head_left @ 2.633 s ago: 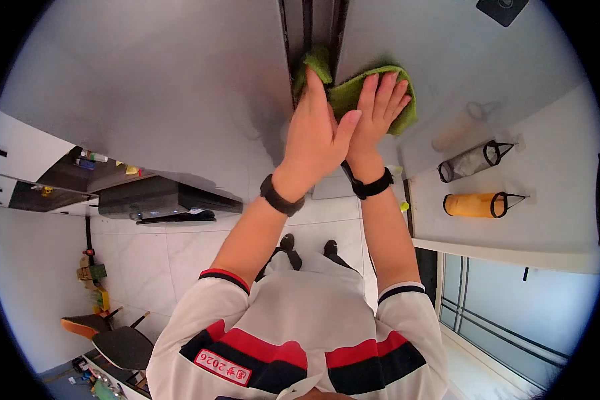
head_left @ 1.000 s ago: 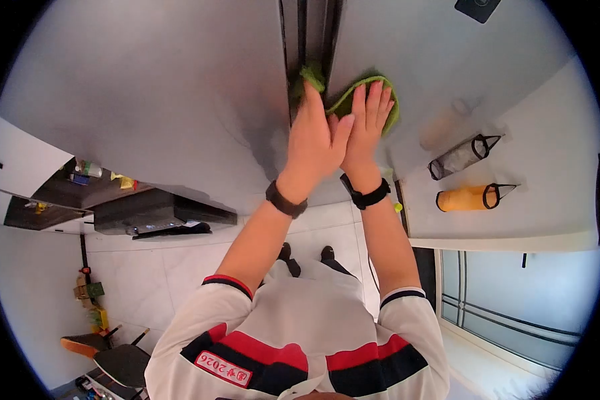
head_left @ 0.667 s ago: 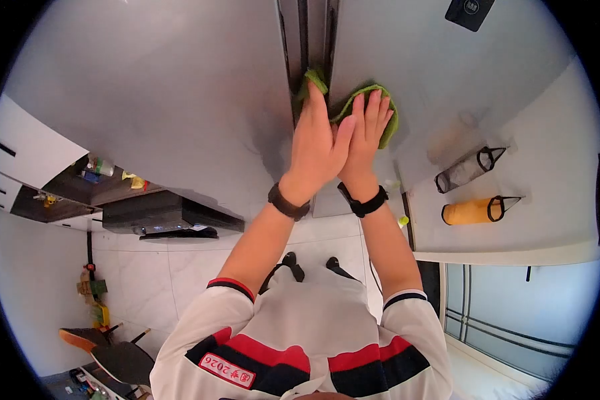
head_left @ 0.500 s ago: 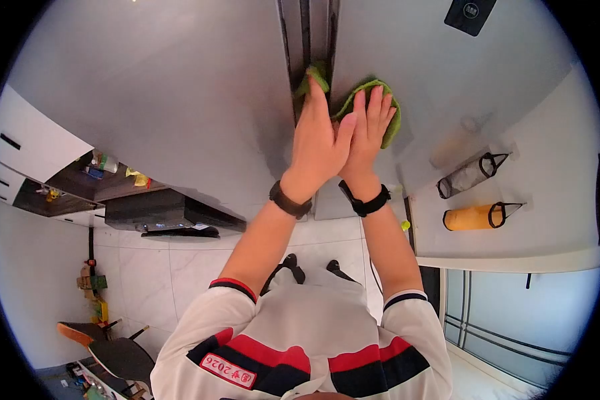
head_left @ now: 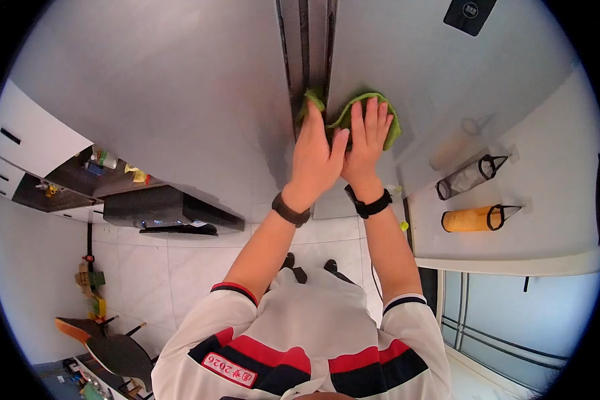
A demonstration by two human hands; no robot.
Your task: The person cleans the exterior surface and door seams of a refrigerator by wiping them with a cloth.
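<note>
My left hand point(head_left: 315, 152) has its fingers pressed together at the dark vertical groove point(head_left: 305, 50) between two grey door panels. A bunched piece of green cloth point(head_left: 314, 99) shows at its fingertips, and its thumb points toward the other hand. Beside it my right hand point(head_left: 365, 143) lies flat, fingers stretched, over a wider part of green cloth point(head_left: 393, 132) on the right grey panel point(head_left: 413, 60). The two hands are side by side, close at the thumb. The cloth behind the fingers is hidden.
Two mesh holders, one grey point(head_left: 472, 177) and one orange point(head_left: 475, 219), hang on the right wall. A black label point(head_left: 470, 15) sits high on the right panel. At left are a black appliance point(head_left: 160, 208), a shelf point(head_left: 80, 175) and chairs point(head_left: 120, 353).
Both hands and the cloth have moved down along the groove and panel. The thumb of my left hand now stands slightly apart from my right hand's fingers. The view has shifted a little.
</note>
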